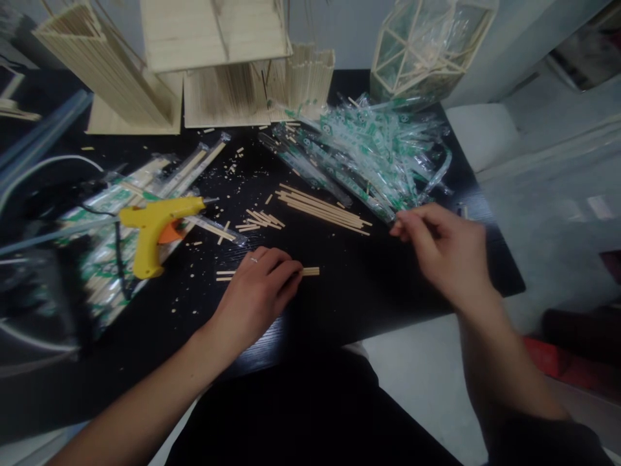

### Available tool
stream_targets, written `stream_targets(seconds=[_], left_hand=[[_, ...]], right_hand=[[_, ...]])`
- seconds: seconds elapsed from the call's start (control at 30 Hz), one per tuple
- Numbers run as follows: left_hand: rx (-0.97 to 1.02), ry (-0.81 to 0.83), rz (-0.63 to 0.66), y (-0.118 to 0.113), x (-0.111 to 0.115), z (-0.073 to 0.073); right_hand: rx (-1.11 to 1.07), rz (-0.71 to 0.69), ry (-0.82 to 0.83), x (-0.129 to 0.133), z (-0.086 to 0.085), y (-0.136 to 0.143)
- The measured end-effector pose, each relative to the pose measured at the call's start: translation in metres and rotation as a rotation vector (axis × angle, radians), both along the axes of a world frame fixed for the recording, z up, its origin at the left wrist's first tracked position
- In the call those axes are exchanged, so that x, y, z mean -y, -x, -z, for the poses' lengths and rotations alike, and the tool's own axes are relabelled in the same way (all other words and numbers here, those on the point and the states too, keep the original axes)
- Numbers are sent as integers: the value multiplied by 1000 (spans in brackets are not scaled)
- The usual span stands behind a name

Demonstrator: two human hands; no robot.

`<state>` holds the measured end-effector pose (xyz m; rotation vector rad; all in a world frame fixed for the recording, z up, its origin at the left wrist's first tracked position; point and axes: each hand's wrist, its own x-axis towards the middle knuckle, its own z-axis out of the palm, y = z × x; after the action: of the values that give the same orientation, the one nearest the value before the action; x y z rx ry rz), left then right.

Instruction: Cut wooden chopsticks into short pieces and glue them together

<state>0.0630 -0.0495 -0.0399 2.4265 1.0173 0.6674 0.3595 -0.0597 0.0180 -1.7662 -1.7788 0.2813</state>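
Note:
My left hand (264, 281), with a ring on one finger, is curled over a few thin wooden chopsticks (310, 271) lying flat on the black table (359, 285). Their ends stick out on both sides of it. My right hand (439, 249) is raised at the right, thumb and fingers pinched together beside the tip of a clear plastic wrapper (381, 208). Whatever its fingertips hold is too small to tell. Just beyond my left hand lie a bundle of bare chopsticks (323, 210) and a small heap of short cut pieces (262, 221).
At left a yellow glue gun (165, 226) rests on wrapped chopsticks (104, 265), with cables around it. Crumpled green-printed wrappers (378, 142) pile up at back right. Stick-built structures (218, 32) and a wooden frame (427, 52) line the back. Wood scraps dot the table.

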Motion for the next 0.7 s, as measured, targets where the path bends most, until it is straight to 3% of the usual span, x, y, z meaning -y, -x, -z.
stream_targets(seconds=[0.33, 0.57, 0.7], left_hand=[[4, 11, -6, 0, 1, 1], [9, -5, -18, -1, 0, 3], [8, -17, -27, -2, 0, 1]], right_hand=[[65, -115, -4, 1, 3, 3], [3, -106, -125, 5, 4, 4], [36, -146, -92, 4, 4, 7]])
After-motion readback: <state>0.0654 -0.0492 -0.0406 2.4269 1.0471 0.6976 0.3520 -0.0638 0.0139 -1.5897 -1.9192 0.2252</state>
